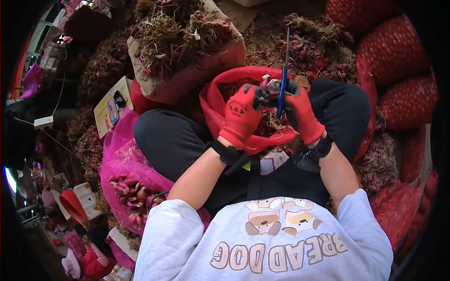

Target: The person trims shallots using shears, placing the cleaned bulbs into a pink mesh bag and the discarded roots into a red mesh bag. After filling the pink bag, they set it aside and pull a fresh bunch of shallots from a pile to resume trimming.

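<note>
Both hands wear red gloves with dark fingers and meet above an open red mesh bag (213,100) between the knees. My left hand (244,108) is closed on a small reddish onion (266,83) with dry roots or stalks. In my right hand (300,107) is a pair of scissors (282,92) with blue handles; the blades point away from the body, toward the top of the view. Dry trimmings (276,122) hang just below the hands, over the bag. Some of the onion is hidden by the fingers.
A block (220,61) heaped with dried onion bunches (173,35) stands ahead. More bunches (318,47) lie at the upper right. Full red mesh sacks (393,51) line the right side. A pink mesh bag of onions (133,194) lies at the left, near a phone (113,110) on cardboard.
</note>
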`<state>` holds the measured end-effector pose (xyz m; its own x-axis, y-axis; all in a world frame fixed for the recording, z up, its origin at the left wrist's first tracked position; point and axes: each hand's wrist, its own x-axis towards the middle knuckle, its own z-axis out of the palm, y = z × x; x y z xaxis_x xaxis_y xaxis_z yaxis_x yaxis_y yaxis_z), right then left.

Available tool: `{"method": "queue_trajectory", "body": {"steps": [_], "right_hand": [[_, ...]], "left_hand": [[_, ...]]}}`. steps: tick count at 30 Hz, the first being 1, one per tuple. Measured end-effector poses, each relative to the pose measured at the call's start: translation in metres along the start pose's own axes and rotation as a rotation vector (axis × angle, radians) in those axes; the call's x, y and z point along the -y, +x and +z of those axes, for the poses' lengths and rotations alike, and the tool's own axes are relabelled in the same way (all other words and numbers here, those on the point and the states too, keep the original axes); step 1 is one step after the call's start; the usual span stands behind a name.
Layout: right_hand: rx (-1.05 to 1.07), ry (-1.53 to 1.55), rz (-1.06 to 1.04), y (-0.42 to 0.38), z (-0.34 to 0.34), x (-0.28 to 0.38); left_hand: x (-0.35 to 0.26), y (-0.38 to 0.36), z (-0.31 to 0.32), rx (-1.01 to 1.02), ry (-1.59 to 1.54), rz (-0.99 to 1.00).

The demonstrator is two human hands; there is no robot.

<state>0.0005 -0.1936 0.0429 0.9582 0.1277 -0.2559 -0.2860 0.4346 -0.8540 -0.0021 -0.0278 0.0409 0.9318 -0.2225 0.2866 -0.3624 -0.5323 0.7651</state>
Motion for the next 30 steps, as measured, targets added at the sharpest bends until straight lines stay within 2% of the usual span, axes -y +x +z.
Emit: {"method": "queue_trajectory", "body": {"steps": [1, 2, 4, 5, 8, 9, 10, 12, 15, 18, 21, 24, 25, 28, 30], "right_hand": [[-0.032, -0.018, 0.007, 0.001, -0.004, -0.002], [-0.063, -0.037, 0.014, 0.002, -0.005, -0.001], [0.014, 0.108, -0.027, 0.001, -0.006, 0.011], [0.051, 0.179, -0.051, 0.001, -0.008, 0.017], [0.076, 0.252, 0.028, 0.009, -0.024, 0.014], [0.089, 0.217, 0.020, 0.007, -0.025, 0.013], [0.105, 0.184, 0.010, 0.005, -0.025, 0.011], [0.114, 0.154, 0.015, 0.002, -0.019, 0.011], [0.090, 0.171, 0.058, -0.001, -0.011, 0.014], [0.101, 0.198, 0.096, 0.000, -0.015, 0.009], [0.144, 0.139, 0.106, 0.004, -0.020, 0.004], [0.112, 0.025, 0.152, 0.004, -0.009, 0.003], [0.128, 0.027, 0.192, 0.005, -0.008, 0.002], [0.206, 0.077, 0.261, 0.005, -0.013, 0.000], [0.220, 0.096, 0.275, 0.002, -0.014, 0.002]], "left_hand": [[-0.003, -0.001, 0.000, 0.032, 0.041, 0.041], [-0.002, -0.006, 0.003, 0.134, -0.087, -0.002], [0.008, -0.014, 0.016, 0.336, -0.346, -0.085], [0.012, -0.014, 0.017, 0.516, -0.360, -0.213], [0.023, -0.012, 0.010, 0.267, 0.008, -0.021], [0.020, -0.008, 0.004, 0.207, 0.097, -0.043], [0.029, 0.002, 0.000, 0.062, -0.152, -0.169], [0.022, 0.005, 0.000, 0.018, -0.362, -0.315], [0.018, 0.005, 0.001, 0.056, -0.516, -0.235], [0.018, 0.005, 0.012, -0.046, -0.519, -0.139], [0.023, 0.008, 0.000, -0.010, -1.129, -0.525], [0.037, 0.009, -0.009, 0.369, -1.267, -0.473], [0.038, 0.009, -0.009, 0.387, -1.098, -0.370], [0.043, 0.009, -0.007, 0.347, -0.913, -0.322], [0.032, 0.007, -0.013, 0.391, -1.084, -0.288]]}}
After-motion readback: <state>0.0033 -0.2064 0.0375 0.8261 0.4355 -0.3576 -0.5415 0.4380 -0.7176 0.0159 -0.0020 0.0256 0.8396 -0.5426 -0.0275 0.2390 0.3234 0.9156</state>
